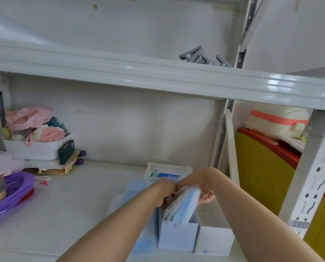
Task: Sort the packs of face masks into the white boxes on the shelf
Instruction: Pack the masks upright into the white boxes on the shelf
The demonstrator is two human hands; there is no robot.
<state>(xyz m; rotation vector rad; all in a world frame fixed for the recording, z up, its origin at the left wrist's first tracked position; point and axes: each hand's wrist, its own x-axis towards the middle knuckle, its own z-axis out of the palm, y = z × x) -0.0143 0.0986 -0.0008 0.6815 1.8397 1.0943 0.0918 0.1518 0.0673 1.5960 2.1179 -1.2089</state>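
Two white boxes stand side by side on the lower shelf (72, 205): the left white box (176, 237) and the right white box (213, 241). Several clear packs of blue face masks (184, 204) stick up out of the left box. Both my hands hold those packs from above: my left hand (164, 189) grips their left side, my right hand (199, 184) grips their top right. More blue mask packs (137, 188) lie flat to the left of the boxes. A white pack with a blue label (167, 173) lies behind my hands.
A white bin of pink and white items (35, 148) sits at the back left, with a dark box (66, 151) leaning on it. Purple plastic items (12, 193) lie at the left edge. The upper shelf beam (158, 72) hangs overhead. A yellow and red cabinet (262, 167) stands right.
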